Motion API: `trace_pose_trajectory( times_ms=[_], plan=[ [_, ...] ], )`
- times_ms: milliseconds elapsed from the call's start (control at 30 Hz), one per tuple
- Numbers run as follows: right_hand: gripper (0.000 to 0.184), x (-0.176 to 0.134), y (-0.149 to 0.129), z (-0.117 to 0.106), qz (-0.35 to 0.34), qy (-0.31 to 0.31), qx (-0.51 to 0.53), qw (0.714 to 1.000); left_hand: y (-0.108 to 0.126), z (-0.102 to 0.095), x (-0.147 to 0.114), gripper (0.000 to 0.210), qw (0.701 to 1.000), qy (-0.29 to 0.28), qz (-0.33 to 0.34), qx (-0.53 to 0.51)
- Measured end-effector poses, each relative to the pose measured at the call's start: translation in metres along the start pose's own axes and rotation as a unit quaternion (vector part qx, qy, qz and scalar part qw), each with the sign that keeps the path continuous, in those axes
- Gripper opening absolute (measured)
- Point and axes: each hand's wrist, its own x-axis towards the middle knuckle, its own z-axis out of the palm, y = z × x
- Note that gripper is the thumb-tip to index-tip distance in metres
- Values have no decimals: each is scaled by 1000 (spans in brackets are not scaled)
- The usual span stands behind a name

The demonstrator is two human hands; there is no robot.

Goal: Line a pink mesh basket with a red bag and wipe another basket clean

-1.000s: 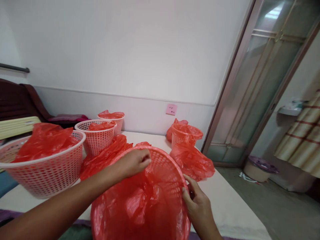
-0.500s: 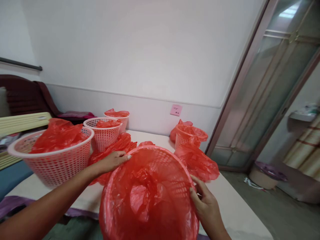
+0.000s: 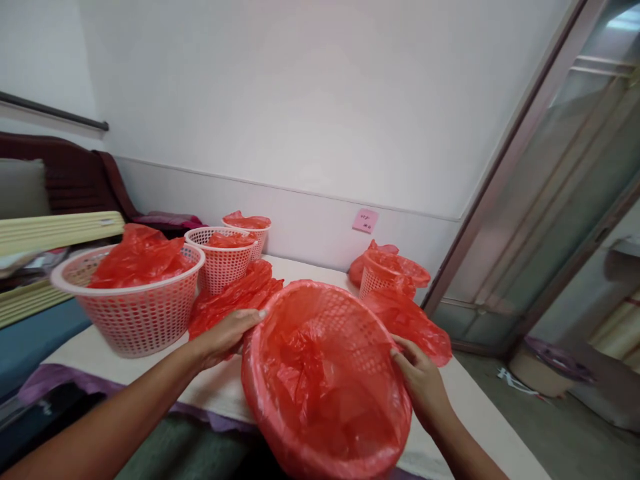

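Table (image 3: pixel 480 427), cream top, spanning the lower frame. Large lined basket (image 3: pixel 325 373), lower centre, tilted toward the viewer, red plastic liner (image 3: pixel 320 387) crumpled inside. Wide pink basket (image 3: pixel 135 313), left, red bag inside. Loose red bags (image 3: pixel 235 300) behind. Three small baskets at the wall. Left hand (image 3: pixel 225 337) grasps the large basket's left rim; right hand (image 3: pixel 423 380) grips its right rim.
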Motion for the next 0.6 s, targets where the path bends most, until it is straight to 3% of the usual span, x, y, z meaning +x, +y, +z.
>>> trace_pose_trajectory(
  times_ms=[167, 300, 467, 600],
  plan=[
    [35, 16, -12, 21, 25, -20, 54, 998, -14, -6, 8, 33, 994, 55, 5, -95],
    [33, 21, -18, 33, 43, -50, 110, 992, -19, -10, 7, 25, 983, 85, -3, -164],
    [35, 9, -13, 32, 75, -57, 196, 976, -21, -11, 10, 12, 954, 170, 23, -245],
    [41, -7, -13, 31, 110, -68, 248, 960, -22, -6, 16, 18, 923, 241, 57, -295]
  ],
)
